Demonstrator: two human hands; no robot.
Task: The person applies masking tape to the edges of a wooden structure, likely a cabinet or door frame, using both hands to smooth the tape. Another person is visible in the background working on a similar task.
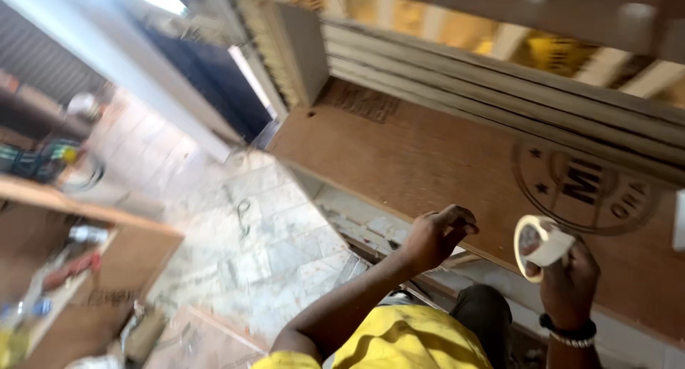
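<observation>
Two hands at a brown plywood sheet (457, 162): left hand (437, 235), fingers curled together, rests on the sheet's near edge, holding nothing visible; right hand (567, 276), closed around a roll of pale tape (540, 244), lifted just above the sheet.

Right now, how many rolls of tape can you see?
1. A pale roll of tape is held up in the right hand, over the brown plywood board. The left hand holds none. Others may hide in the blurred clutter at left.

Pale tiled floor (250, 240), plywood panel (428, 155), possibly cabinetry.
</observation>
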